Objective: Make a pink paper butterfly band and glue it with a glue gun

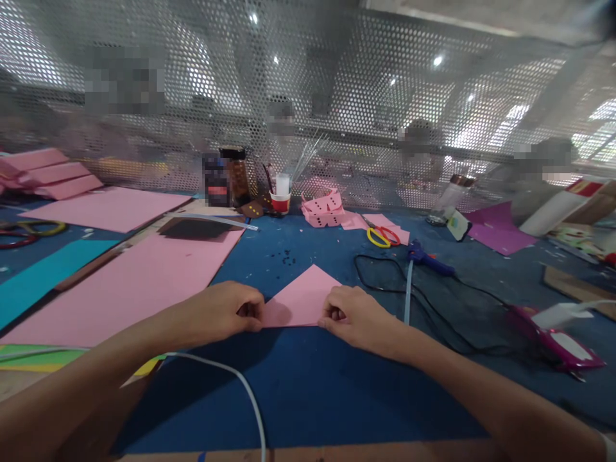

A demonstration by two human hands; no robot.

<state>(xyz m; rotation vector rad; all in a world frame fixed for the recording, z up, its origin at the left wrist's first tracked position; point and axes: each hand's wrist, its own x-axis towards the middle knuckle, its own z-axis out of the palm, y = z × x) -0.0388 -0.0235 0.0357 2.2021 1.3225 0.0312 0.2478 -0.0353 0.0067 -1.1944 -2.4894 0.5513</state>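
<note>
A pink sheet (301, 298) folded to a triangle lies on the blue table mat (308, 385), its peak pointing away from me and its straight edge toward me. My left hand (231, 309) pinches the left corner of the paper with curled fingers. At the right end of the same edge, my right hand (351, 316) is closed on the paper, thumb and fingers together. The far right corner is hidden under that hand.
Large pink sheets (158, 269) and a teal strip (52, 273) lie left. Scissors (382, 236), a blue glue gun (428, 258) with a black cable and a magenta power strip (553, 337) are right. Behind are a cup (280, 202) and perforated metal screen (356, 96).
</note>
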